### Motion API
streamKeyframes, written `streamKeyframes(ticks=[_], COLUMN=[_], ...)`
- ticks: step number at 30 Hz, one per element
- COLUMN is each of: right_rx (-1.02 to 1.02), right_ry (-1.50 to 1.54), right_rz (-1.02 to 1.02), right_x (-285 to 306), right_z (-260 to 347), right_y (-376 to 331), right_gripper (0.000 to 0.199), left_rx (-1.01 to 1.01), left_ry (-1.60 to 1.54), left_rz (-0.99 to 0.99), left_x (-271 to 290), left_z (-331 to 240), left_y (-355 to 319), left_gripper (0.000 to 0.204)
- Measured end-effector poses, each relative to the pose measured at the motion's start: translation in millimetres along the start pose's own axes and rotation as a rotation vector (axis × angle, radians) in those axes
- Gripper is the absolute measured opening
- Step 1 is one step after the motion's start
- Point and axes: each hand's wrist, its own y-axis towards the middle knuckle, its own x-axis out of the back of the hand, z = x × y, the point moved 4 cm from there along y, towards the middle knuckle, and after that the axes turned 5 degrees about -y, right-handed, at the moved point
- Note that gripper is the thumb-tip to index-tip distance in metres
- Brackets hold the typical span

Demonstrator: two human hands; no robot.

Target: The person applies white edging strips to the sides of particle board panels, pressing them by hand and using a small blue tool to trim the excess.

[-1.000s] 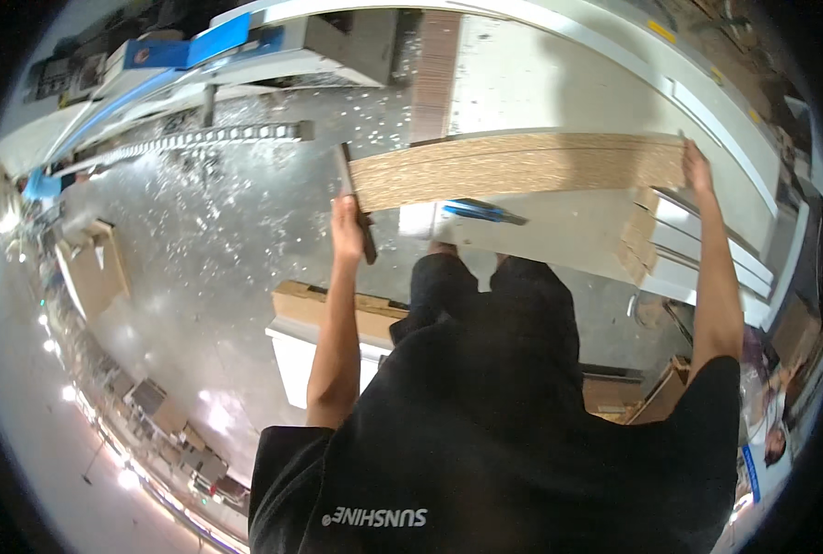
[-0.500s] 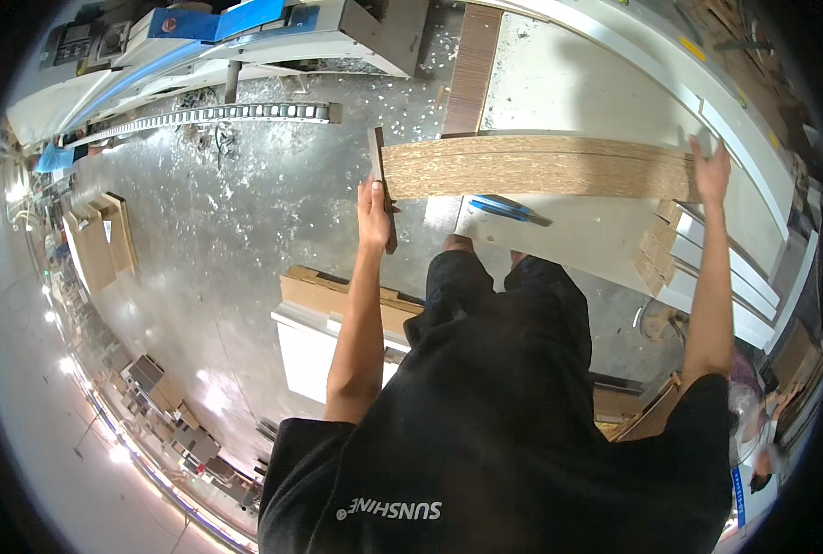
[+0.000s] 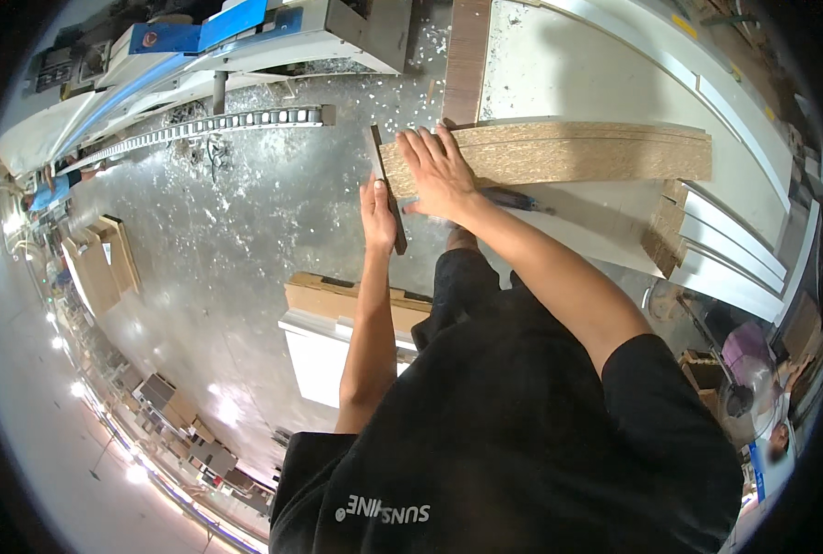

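A tight stack of particleboard strips [image 3: 596, 152], raw edges facing up, lies across a pale panel [image 3: 605, 208]. At its left end stands a thin dark brown strip [image 3: 390, 212], set crosswise. My left hand [image 3: 378, 217] has its fingers closed on that strip from the outer side. My right hand [image 3: 441, 175] rests on the stack near the same end, fingers spread over the edges and nothing gripped. Just below the stack, by my right wrist, lies a blue-handled knife-like tool [image 3: 511, 198], shadowed and partly hidden by my right arm.
White-faced boards [image 3: 730, 249] lean at the right. A brown wood-grain panel [image 3: 468, 60] lies beyond the stack. Cartons and white panels [image 3: 324, 346] stand left of my legs. A machine [image 3: 300, 42] and roller rail [image 3: 273, 117] are far left; debris litters the floor [image 3: 282, 198].
My right hand has left the stack's right end and moved left onto its top near the left end. My left hand stays at the dark strip.
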Motion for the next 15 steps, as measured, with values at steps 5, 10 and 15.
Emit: streamKeyframes(ticks=[5, 10, 15], right_rx=[-0.038, -0.028, 0.015], right_ry=[-0.001, -0.003, -0.087], right_rz=[-0.096, -0.067, -0.104], right_x=[-11, -11, -12], right_z=[-4, 0, -7], right_y=[6, 9, 9], right_gripper=[0.121, 0.121, 0.123], left_rx=[-0.092, -0.123, -0.100], left_ry=[-0.004, -0.079, -0.060], left_rz=[0.004, 0.013, 0.028], left_x=[-5, -4, -5], left_z=[-9, -2, -7], left_y=[-1, 0, -1], left_gripper=[0.055, 0.053, 0.052])
